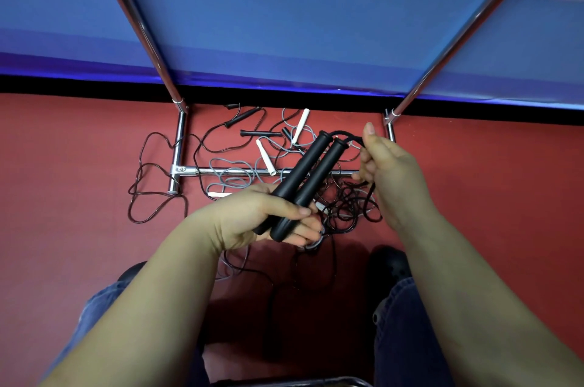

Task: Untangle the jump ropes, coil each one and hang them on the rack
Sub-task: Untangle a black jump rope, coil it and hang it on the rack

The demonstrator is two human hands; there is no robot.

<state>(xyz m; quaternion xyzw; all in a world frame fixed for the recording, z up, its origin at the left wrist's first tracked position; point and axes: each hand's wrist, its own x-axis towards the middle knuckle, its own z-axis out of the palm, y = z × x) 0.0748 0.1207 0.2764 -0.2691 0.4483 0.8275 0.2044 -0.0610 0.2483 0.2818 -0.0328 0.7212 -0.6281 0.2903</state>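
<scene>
My left hand (252, 217) grips two black jump-rope handles (311, 172) side by side, their tops pointing up and to the right. My right hand (384, 170) is closed on the black cord (350, 137) that comes out of those handles. Below the hands a tangle of black cord (347, 206) lies on the red floor. Beyond it lie a grey rope (234, 172) with white handles (265, 156) and thin black ropes with slim black handles (241, 117). The chrome rack (186, 170) stands over the pile, its base bar crossing under the ropes.
A blue wall panel (290, 26) with a black skirting rises behind the rack's two slanted chrome uprights (139, 23). A loose black loop (148, 187) trails left of the rack foot. My knees in blue jeans (407, 323) and dark shoes (387, 263) fill the bottom.
</scene>
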